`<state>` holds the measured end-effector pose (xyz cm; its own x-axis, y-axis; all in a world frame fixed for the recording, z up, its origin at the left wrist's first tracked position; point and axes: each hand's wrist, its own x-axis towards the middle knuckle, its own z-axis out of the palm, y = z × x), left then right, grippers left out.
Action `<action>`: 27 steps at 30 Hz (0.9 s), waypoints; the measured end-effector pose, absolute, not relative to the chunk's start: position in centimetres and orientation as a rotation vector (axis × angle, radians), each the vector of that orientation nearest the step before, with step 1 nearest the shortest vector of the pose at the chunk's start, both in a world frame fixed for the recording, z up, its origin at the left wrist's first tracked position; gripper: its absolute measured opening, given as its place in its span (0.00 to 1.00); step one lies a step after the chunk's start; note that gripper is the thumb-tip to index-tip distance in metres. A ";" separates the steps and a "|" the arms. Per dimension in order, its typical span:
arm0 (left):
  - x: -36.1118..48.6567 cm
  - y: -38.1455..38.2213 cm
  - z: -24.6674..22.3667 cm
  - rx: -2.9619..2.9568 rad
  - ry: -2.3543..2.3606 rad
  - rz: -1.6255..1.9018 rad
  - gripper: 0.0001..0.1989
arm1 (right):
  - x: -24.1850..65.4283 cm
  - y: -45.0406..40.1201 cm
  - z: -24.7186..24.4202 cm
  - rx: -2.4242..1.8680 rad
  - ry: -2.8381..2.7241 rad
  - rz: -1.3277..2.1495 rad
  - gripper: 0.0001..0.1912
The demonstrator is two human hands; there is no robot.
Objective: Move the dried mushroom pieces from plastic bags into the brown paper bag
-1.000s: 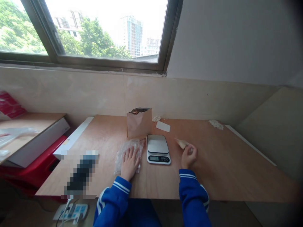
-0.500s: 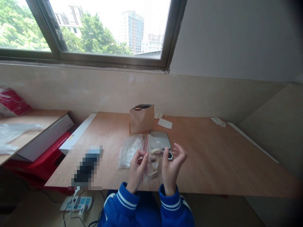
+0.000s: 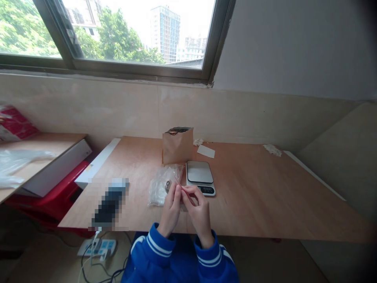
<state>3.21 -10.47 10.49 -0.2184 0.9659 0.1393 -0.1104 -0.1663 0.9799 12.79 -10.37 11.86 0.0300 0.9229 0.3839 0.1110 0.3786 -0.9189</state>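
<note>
A small clear zip bag with a red seal strip [image 3: 178, 181] is pinched between my left hand [image 3: 171, 206] and my right hand [image 3: 198, 210], fingertips close together on the strip. Both hands are closed, just above the table's front part. Most of the bag is hidden by my fingers; a brownish piece [image 3: 167, 186] shows beside my left fingertips. Under and behind my left hand lies a larger clear plastic bag [image 3: 157, 190]. Just beyond my right hand sits a kitchen scale [image 3: 200, 171] with a steel plate and a dark display.
A brown paper pouch [image 3: 177, 146] stands open-topped behind the scale. A white card [image 3: 206, 151] and crumpled tissue [image 3: 272, 149] lie farther back on the wooden table [image 3: 265, 196]. A pixelated phone-like object [image 3: 108, 204] with a cable is at left, a power strip [image 3: 97, 247] below.
My right hand has gone from open beside the zip bag to gripping its red strip next to my left hand. The bag has turned, and the scale is uncovered.
</note>
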 end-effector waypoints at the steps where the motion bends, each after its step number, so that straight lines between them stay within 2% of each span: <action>1: 3.2 -10.4 10.6 1.178 1.180 1.515 0.19 | 12.9 -10.4 11.9 -1.016 -1.392 0.841 0.09; 6: 3.1 -10.0 11.4 1.328 1.123 1.359 0.18 | 13.2 -10.8 12.2 -1.099 -1.320 0.890 0.14; 10: 2.7 -10.0 11.4 1.375 1.131 1.216 0.17 | 13.4 -10.5 12.0 -1.232 -1.315 0.778 0.15; 16: 0.5 -10.3 11.8 1.358 1.381 1.387 0.18 | 16.1 -9.0 11.6 -1.314 -0.954 0.594 0.21; 19: -0.4 -9.9 11.9 1.356 1.275 1.379 0.20 | 16.4 -9.0 12.4 -1.254 -0.921 0.612 0.20; 24: 0.2 -8.3 10.4 1.057 1.274 1.579 0.19 | 14.0 -8.9 13.4 -1.154 -0.821 0.677 0.18; 27: 1.3 -7.4 9.0 0.851 1.081 1.474 0.22 | 12.9 -7.8 12.7 -1.098 -0.793 0.749 0.19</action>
